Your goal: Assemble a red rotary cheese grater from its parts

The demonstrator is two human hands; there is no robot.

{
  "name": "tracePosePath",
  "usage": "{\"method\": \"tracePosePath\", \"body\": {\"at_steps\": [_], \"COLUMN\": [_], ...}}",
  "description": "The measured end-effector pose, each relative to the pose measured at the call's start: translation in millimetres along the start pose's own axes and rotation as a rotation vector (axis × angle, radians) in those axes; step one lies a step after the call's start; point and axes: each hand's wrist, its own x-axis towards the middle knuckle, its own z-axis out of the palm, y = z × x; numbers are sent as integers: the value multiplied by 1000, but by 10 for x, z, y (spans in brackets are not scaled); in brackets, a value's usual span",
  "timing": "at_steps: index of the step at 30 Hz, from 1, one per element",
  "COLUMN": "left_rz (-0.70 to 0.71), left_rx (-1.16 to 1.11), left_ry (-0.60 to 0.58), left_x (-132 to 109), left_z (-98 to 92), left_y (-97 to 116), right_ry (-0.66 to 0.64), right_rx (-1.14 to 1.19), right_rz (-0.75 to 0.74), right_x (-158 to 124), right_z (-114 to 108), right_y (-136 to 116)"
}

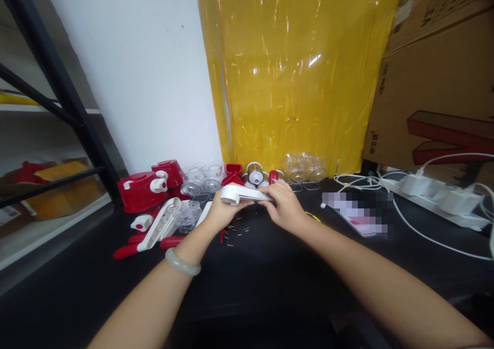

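Between my two hands, above the black table, is a white plastic handle part with a rounded, hollow end towards the left. My left hand is closed around that rounded end from below, its fingertips mostly hidden behind the part. My right hand pinches the narrow right end between thumb and fingers. Small screws lie scattered on the table under the hands. Just behind the hands stand a round metal-and-white drum and a red plastic piece.
At left are red housings, white handles with red grips and stacked clear plastic parts. Clear cups stand at the back. A phone, white cables and a power strip occupy the right, before a large cardboard box.
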Motion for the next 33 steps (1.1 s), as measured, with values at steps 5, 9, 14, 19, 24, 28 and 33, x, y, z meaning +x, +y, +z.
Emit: {"method": "tracePosePath", "body": {"at_steps": [5, 9, 14, 19, 24, 28, 33], "left_rz": [7, 15, 6, -38, -77, -116, -225], "left_rx": [27, 35, 18, 23, 77, -39, -316], "left_ry": [-6, -18, -20, -16, 36, 74, 165], "left_x": [7, 8, 6, 7, -5, -5, 24], "left_z": [-5, -19, -19, -36, -43, -15, -1], "left_y": [-8, -37, -22, -48, -77, -56, -90], "right_ry": [1, 4, 11, 37, 9, -52, -89], "right_rx": [-18, -39, -44, -25, -13, 26, 125], "right_rz": [-12, -25, -35, -40, -15, 40, 117], "right_x": [11, 22, 35, 11, 3, 13, 10], "right_z": [-16, -29, -40, -9, 15, 24, 39], "right_y": [-28, -44, -45, -31, -14, 10, 33]}}
